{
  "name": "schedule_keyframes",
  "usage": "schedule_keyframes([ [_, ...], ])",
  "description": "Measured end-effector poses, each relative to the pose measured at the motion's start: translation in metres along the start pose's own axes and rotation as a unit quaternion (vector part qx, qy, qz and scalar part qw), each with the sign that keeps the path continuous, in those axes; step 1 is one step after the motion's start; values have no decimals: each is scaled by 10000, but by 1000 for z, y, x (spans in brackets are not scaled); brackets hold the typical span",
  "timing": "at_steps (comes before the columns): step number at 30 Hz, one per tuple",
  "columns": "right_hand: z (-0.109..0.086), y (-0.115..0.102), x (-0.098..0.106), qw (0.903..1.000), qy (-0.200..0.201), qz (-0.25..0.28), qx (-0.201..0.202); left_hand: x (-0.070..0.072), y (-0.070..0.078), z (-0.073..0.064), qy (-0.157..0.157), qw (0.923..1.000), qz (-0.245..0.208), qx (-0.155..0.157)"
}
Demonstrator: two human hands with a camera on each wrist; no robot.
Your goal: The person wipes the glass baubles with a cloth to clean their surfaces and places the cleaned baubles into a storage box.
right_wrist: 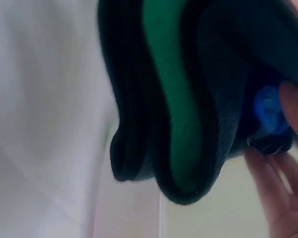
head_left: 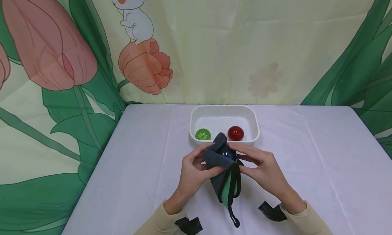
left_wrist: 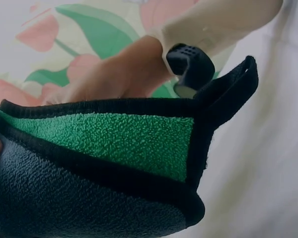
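Both hands hold a dark grey cloth [head_left: 218,160] with black edging and a green terry inner side, folded around a dark blue glassy ball [head_left: 228,154]. My left hand [head_left: 196,168] grips the cloth from the left, its thumb across the front. From the other side, my right hand [head_left: 260,160] pinches the ball, fingers on the far side and thumb nearer. The right wrist view shows the blue ball [right_wrist: 269,109] between thumb and fingers, partly covered by the cloth. A black loop [left_wrist: 233,94] sticks out from the cloth's corner in the left wrist view.
Just beyond the hands stands a white tray [head_left: 223,109]. A green ball [head_left: 203,134] lies at its near left and a red ball [head_left: 235,133] at its near right. White cloth [head_left: 147,153] covers the table, with a printed curtain [head_left: 214,51] behind it.
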State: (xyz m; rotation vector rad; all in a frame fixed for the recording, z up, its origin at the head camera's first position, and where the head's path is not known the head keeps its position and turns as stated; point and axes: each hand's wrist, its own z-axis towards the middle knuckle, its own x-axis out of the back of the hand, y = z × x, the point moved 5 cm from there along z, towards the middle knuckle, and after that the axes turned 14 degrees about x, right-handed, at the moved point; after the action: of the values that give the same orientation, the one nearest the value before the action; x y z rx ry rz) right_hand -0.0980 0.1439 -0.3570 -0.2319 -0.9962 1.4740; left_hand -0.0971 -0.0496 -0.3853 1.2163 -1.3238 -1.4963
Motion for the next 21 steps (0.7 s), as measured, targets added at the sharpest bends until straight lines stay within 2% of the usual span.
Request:
schedule_keyframes([
  [2, -1, 5, -1, 9981, 46, 394, -467, 0, -1, 0, -37, 10000, -1, 55],
  [5, -4, 12, -2, 9892, 48, 837, -1203, 0, -2, 1, -46, 9999, 18, 112],
  [7, -4, 15, -4, 9834, 18, 1029, -1493, 2, -1, 1, 17, 9999, 18, 112],
  [9, -4, 16, -5, 9812, -41, 1088, -1596, 3, -1, 1, 110, 9999, 17, 87],
  [14, 0, 14, -6, 9889, -271, 778, -1235, 6, 0, 2, 239, 9997, -14, -5],
  [18, 2, 9, -5, 9975, -263, 193, -630, 6, 0, 2, 256, 9997, -29, -21],
  [21, 2, 3, -5, 9995, -155, -231, -136, 6, -1, 2, 238, 9997, -20, 7],
])
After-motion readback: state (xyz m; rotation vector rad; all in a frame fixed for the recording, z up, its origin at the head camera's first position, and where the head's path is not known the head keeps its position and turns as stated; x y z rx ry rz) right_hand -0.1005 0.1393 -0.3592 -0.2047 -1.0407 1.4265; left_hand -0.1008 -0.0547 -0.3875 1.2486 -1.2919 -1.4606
